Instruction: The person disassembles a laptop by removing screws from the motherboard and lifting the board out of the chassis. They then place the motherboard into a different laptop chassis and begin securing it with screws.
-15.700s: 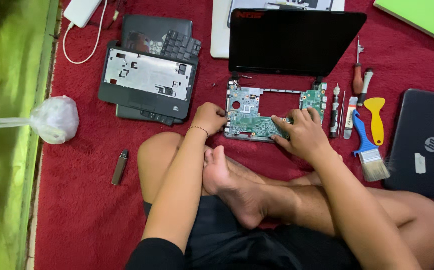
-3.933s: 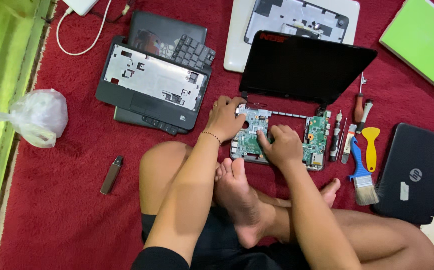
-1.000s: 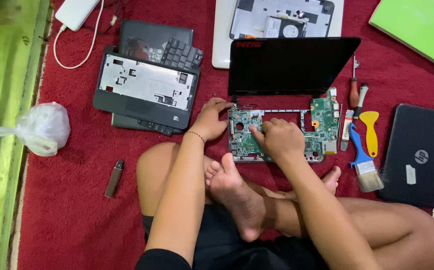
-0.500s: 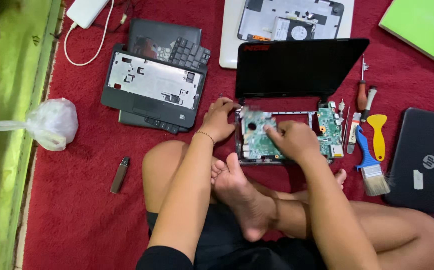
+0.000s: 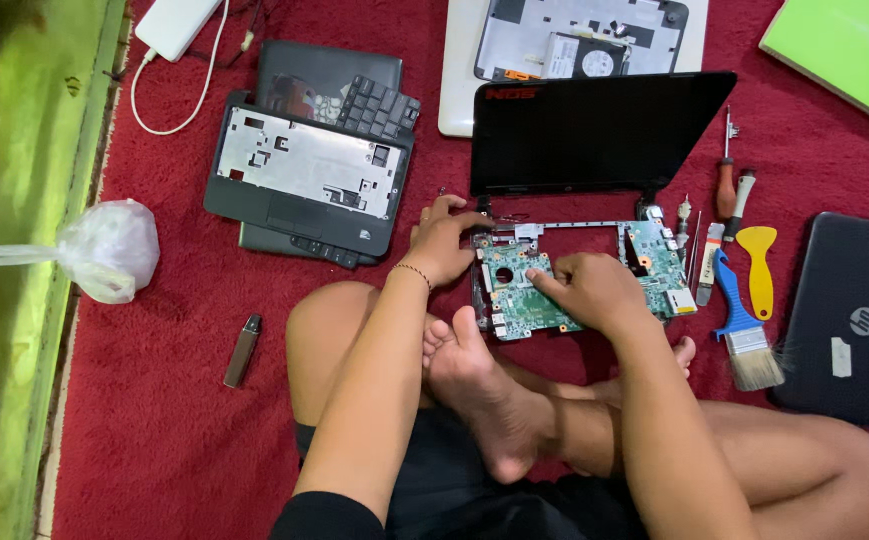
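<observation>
A green laptop motherboard [image 5: 534,295] is seen on the red carpet [image 5: 154,420], below a black laptop screen [image 5: 594,130]. Its left edge is gripped by the left hand [image 5: 444,240]; the right hand [image 5: 589,290], fingers curled together, is pressed on its middle.

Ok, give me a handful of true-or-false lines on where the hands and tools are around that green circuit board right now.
1. Both hands are on the green circuit board. True: the left hand is at its left edge, the right hand rests on top.
2. The right hand holds the red-handled screwdriver. False: it lies on the red carpet, right of the board.
3. The blue-handled brush lies right of the board. True.
4. The yellow scraper lies on the board. False: it lies on the carpet beside the brush.
5. The knotted plastic bag lies far left. True.
</observation>
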